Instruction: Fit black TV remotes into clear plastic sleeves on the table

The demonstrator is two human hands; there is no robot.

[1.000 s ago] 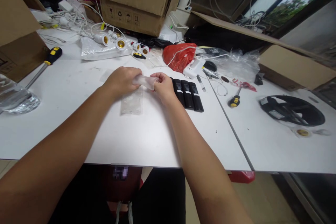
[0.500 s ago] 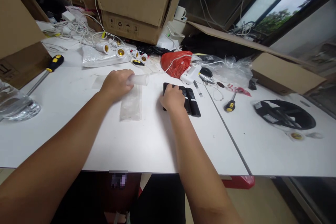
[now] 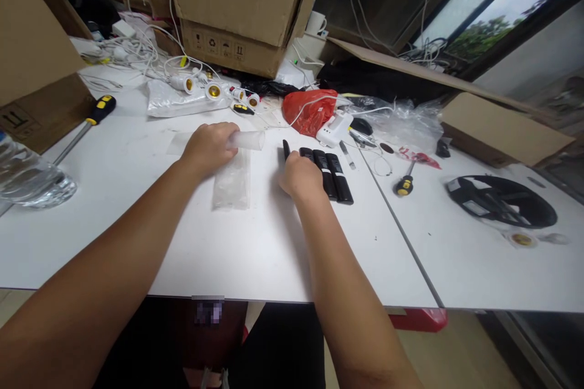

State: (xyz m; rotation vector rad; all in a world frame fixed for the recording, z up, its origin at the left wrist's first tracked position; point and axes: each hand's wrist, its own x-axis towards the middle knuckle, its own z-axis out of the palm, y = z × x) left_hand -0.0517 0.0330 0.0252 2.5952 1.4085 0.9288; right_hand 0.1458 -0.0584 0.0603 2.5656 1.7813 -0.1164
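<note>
My left hand (image 3: pixel 212 147) is closed around a clear plastic bag (image 3: pixel 252 140), whose rounded open end sticks out to the right. Flat clear bags (image 3: pixel 232 185) lie on the table under and in front of that hand. My right hand (image 3: pixel 301 175) is closed on a slim black bar-shaped piece (image 3: pixel 286 148), tilted up on its edge; its kind I cannot make out. Right beside it, several like black pieces (image 3: pixel 337 173) with white labels lie side by side on the white table (image 3: pixel 255 255). My right fingers partly hide the row.
Screwdrivers (image 3: pixel 101 109) lie left and right. A water bottle (image 3: pixel 31 176) is at the left edge. Behind are lamp holders (image 3: pixel 213 91), a red plastic bag (image 3: pixel 309 110), a white power strip (image 3: pixel 335 129) and cardboard boxes (image 3: pixel 237 0). A black round tray (image 3: pixel 502 200) lies right.
My right hand has gripped the leftmost black piece and tipped it up, apart from the row. My left hand still holds the clear bag. The whole view has shifted slightly.
</note>
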